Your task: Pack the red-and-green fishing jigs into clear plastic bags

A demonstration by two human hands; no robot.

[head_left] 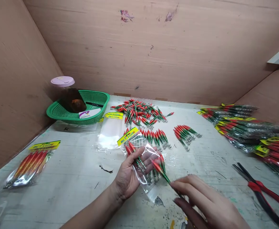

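My left hand (132,171) holds a clear plastic bag (145,186) with a yellow header, and its thumb rests on red-and-green lures (136,156) at the bag. Pinched by the tail between the fingers of my right hand (194,197) is another red-and-green lure (160,170), tilted with its red end toward the bag. Behind the bag, a row of lures (158,138) lies on the table, partly hidden by it. A small group of lures (185,135) lies to the right, and a larger heap (139,113) is farther back.
A green basket (82,121) with a lidded container (71,97) stands at the back left. Flat bags (110,130) lie beside it. A filled bag (31,163) is at left. Packed lures (239,127) and red-handled scissors (261,190) are at right.
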